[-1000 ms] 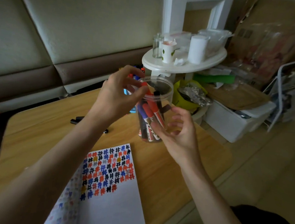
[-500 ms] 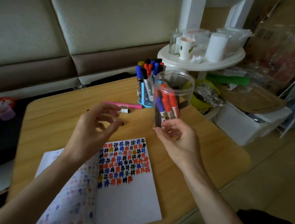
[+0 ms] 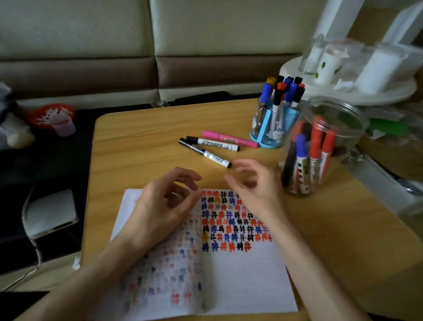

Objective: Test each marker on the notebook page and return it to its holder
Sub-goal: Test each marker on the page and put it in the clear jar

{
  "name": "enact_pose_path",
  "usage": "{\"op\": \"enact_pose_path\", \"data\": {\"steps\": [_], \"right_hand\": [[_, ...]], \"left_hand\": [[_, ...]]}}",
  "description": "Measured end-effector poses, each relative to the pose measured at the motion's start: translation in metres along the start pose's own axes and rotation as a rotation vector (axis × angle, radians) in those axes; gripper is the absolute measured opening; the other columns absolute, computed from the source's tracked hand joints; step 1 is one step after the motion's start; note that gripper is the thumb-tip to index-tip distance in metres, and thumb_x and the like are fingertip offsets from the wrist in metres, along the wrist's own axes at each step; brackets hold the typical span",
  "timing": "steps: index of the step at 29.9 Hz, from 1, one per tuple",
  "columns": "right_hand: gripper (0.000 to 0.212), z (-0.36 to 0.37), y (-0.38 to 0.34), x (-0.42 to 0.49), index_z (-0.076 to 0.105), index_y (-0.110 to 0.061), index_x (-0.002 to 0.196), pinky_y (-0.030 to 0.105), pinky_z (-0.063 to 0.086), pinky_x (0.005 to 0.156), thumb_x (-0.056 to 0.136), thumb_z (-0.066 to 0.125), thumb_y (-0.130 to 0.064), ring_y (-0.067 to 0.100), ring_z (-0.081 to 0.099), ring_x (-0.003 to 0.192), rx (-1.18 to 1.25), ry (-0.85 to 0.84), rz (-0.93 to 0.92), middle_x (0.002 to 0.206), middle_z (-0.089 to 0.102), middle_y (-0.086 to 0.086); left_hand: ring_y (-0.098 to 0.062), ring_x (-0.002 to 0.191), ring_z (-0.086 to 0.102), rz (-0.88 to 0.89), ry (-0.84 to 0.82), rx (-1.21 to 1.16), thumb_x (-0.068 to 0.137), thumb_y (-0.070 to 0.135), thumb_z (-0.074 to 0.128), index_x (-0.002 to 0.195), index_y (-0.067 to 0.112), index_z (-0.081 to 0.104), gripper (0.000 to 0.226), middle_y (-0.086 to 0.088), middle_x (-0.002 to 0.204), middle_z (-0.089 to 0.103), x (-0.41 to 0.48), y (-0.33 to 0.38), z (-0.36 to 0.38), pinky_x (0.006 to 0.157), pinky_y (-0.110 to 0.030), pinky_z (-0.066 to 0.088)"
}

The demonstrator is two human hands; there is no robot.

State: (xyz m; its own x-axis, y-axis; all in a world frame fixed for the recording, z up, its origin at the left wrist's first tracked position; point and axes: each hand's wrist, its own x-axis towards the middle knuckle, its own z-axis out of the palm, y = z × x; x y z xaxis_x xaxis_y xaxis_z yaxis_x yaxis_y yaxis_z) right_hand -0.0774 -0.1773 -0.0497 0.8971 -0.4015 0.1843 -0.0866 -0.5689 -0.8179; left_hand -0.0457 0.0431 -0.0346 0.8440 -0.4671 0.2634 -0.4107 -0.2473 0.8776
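Low in the middle of the frame an open white notebook (image 3: pixel 246 284) lies flat on the light wooden desk (image 3: pixel 130 154), the top of its right page filled with rows of red, blue and black hash marks, with fainter marks on the left page. The left hand (image 3: pixel 164 199) hovers over the notebook's upper left corner, fingers loosely curled with the thumb near the forefinger and nothing between them. The right hand (image 3: pixel 256 186) hangs above the page's top edge, fingers relaxed and slightly bent, also empty. Just right of it stands a clear plastic jar (image 3: pixel 343 145) holding red, blue and black markers (image 3: pixel 315 143) upright. Behind the jar, toward the upper middle, a round blue pen holder (image 3: pixel 271 129) carries more capped markers. Three loose markers lie on the desk above the hands, near the blue holder – a pink one (image 3: pixel 228 138) farthest back, and two white-barrelled, black-capped ones (image 3: pixel 213 143) (image 3: pixel 206 153) – the nearest ending just beside the right hand's fingertips.
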Motion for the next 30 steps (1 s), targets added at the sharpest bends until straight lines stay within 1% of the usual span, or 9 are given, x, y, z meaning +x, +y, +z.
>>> {"op": "enact_pose_path", "data": {"steps": [5,7,9,14,18,22,25,27,30], "right_hand": [[0.046,0.014,-0.005,0.016,0.064,-0.035,0.129,0.037,0.061,0.075,0.086,0.080,-0.043,0.007,0.066,0.095,-0.079,-0.002,0.057,0.111,0.061,-0.021],[0.047,0.018,-0.007,0.021,0.064,-0.033,0.129,0.035,0.058,0.083,0.086,0.080,-0.042,0.008,0.064,0.098,-0.100,0.018,0.059,0.114,0.062,-0.016],[0.047,0.022,-0.007,0.026,0.064,-0.029,0.130,0.030,0.052,0.088,0.087,0.080,-0.041,0.006,0.060,0.102,-0.142,0.037,0.055,0.117,0.062,-0.013],[0.028,0.032,-0.014,0.033,0.072,-0.020,0.113,0.011,0.037,0.070,0.090,0.079,-0.035,0.008,0.061,0.098,-0.273,0.087,0.013,0.115,0.066,-0.004],[0.019,0.013,-0.025,0.015,0.069,-0.021,0.110,0.016,0.053,0.072,0.093,0.075,-0.028,0.005,0.068,0.080,0.051,0.081,0.059,0.101,0.069,-0.014],[0.017,-0.022,-0.033,-0.026,0.071,-0.011,0.111,0.022,0.059,0.072,0.094,0.073,-0.015,0.019,0.074,0.078,0.416,0.028,0.032,0.100,0.076,0.001],[0.017,-0.041,-0.032,-0.051,0.071,-0.008,0.111,0.020,0.055,0.066,0.095,0.071,-0.012,0.022,0.071,0.078,0.570,-0.018,0.063,0.100,0.076,0.009],[0.018,-0.048,-0.030,-0.064,0.071,-0.005,0.111,0.019,0.052,0.061,0.095,0.071,-0.012,0.020,0.068,0.076,0.699,-0.008,0.111,0.097,0.075,0.012],[0.024,-0.047,-0.029,-0.082,0.072,-0.006,0.108,0.025,0.048,0.063,0.090,0.076,-0.021,0.019,0.065,0.077,0.819,-0.004,0.198,0.093,0.074,0.009]], "left_hand": [[-0.017,0.084,0.071,-0.006,0.014,-0.033,0.093,0.021,0.073,0.111,0.023,0.067,0.019,0.005,0.096,0.072,-0.005,-0.005,-0.007,0.072,-0.036,0.057],[-0.017,0.083,0.071,-0.007,0.014,-0.031,0.093,0.019,0.073,0.111,0.022,0.067,0.019,0.005,0.096,0.072,-0.006,-0.005,-0.009,0.072,-0.035,0.057],[-0.016,0.084,0.071,-0.007,0.014,-0.017,0.093,0.018,0.073,0.112,0.021,0.068,0.020,0.005,0.097,0.072,-0.006,-0.005,-0.011,0.073,-0.035,0.058],[-0.013,0.086,0.071,0.002,0.007,-0.005,0.094,0.019,0.072,0.114,0.021,0.067,0.021,0.006,0.099,0.072,-0.007,-0.003,-0.011,0.075,-0.032,0.059],[-0.004,0.091,0.071,0.007,0.018,0.039,0.095,0.025,0.070,0.126,0.023,0.062,0.032,0.008,0.114,0.068,-0.005,-0.006,-0.012,0.073,-0.018,0.057],[0.000,0.100,0.068,0.001,0.014,0.044,0.095,0.033,0.065,0.151,0.037,0.039,0.061,0.015,0.139,0.047,-0.004,-0.005,-0.014,0.077,-0.020,0.060],[0.006,0.102,0.063,0.057,-0.004,0.188,0.098,0.041,0.056,0.148,0.037,0.047,0.051,0.018,0.130,0.053,-0.003,0.000,-0.010,0.077,-0.020,0.058],[0.008,0.098,0.062,0.098,-0.002,0.255,0.101,0.036,0.054,0.130,0.030,0.065,0.032,0.022,0.110,0.065,-0.003,0.005,-0.004,0.078,-0.019,0.054],[0.005,0.091,0.064,0.139,-0.042,0.216,0.099,0.030,0.062,0.116,0.029,0.074,0.021,0.028,0.098,0.069,-0.009,0.017,0.009,0.074,-0.014,0.049]]}}
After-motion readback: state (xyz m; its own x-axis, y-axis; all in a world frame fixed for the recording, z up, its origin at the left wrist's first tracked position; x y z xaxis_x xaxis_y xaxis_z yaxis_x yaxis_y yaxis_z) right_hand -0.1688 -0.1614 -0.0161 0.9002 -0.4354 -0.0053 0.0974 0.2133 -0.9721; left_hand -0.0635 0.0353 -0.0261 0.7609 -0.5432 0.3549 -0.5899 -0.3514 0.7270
